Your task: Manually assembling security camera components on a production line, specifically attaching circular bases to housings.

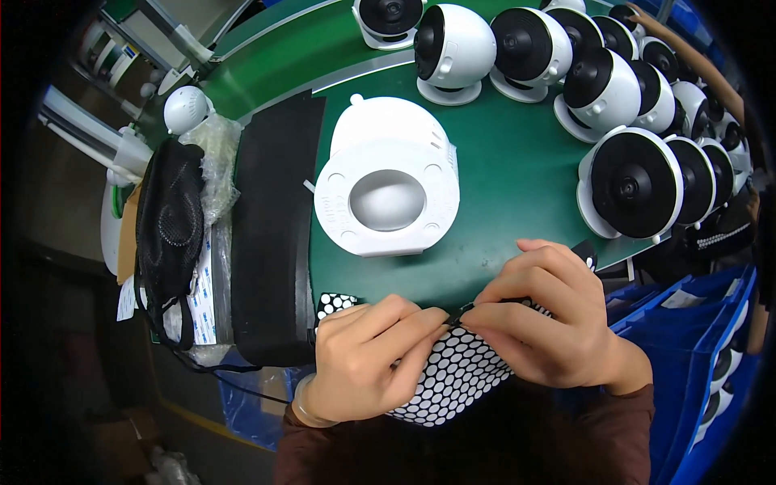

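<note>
Left hand (364, 356) and right hand (550, 319) partly hide the sheet (459, 376). Sheet black, with rows of white dots; both pinch its dark upper edge, at the near side of the green table (509, 186).

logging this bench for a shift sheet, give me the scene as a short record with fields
left hand: pinches the upper edge of the dotted sheet
right hand: pinches the same edge, close to the left hand
sheet pattern: white dots on black
beyond the hands: white unit lying on the green table
left of the unit: black mat, then black mesh bag
upper right: cluster of white devices with black fronts
lower right: blue bin
</note>
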The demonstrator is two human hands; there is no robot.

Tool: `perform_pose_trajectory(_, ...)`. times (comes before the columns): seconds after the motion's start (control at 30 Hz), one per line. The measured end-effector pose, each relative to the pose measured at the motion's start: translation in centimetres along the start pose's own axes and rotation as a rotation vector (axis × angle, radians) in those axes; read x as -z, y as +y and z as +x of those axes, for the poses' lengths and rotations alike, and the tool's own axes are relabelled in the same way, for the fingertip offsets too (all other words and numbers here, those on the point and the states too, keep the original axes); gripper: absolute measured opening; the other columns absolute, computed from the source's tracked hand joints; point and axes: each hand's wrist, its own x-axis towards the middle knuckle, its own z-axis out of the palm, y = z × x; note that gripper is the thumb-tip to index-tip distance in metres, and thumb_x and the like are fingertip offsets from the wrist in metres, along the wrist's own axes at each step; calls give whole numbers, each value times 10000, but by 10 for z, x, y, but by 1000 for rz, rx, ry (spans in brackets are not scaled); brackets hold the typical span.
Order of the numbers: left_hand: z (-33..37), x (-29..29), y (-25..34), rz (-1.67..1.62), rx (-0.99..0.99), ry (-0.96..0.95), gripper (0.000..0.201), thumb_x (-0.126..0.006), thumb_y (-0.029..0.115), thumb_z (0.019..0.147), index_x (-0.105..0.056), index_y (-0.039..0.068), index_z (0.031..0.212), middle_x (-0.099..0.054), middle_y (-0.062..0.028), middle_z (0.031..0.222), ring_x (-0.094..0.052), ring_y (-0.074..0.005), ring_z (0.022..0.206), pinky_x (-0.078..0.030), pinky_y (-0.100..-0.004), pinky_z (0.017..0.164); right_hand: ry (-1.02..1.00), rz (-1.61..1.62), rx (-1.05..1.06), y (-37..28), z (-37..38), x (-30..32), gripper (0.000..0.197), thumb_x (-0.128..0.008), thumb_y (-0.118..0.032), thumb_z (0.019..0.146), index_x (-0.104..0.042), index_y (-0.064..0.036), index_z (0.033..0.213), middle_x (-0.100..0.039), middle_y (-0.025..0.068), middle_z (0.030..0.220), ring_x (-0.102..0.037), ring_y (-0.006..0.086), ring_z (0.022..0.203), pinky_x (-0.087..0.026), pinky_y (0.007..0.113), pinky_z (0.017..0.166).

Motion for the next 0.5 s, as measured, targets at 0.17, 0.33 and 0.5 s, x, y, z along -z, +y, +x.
perform_pose_trajectory(0.17, 1, 0, -1, -34, 15, -4, 147, -621, -45, 592, -632, -8, 734, -553, -71, 616, -528, -174, 496, -389, -245, 465, -5, -68, 24, -1, 2, -4, 194, -667, -99, 573, -614, -65, 757, -560, 21, 770, -557, 191, 739, -483, 384, 767)
perform_pose_trajectory(0.33, 2, 3, -2, -51, 51, -9, 135, -599, -52, 604, -626, -18, 732, -552, -78, 618, -532, -181, 499, -391, -247, 469, -1, -11, -34, -1, 5, -5, 218, -731, -62, 568, -633, -103, 759, -584, 4, 758, -558, 185, 714, -471, 401, 777)
perform_pose_trajectory(0.5, 0, 4, -4, -70, 74, 8, 121, -592, -52, 618, -621, -27, 732, -553, -81, 619, -534, -185, 501, -390, -244, 472, -10, 21, -45, -1, 8, -10, 213, -728, -48, 579, -629, -90, 763, -577, 18, 750, -559, 191, 710, -478, 376, 759)
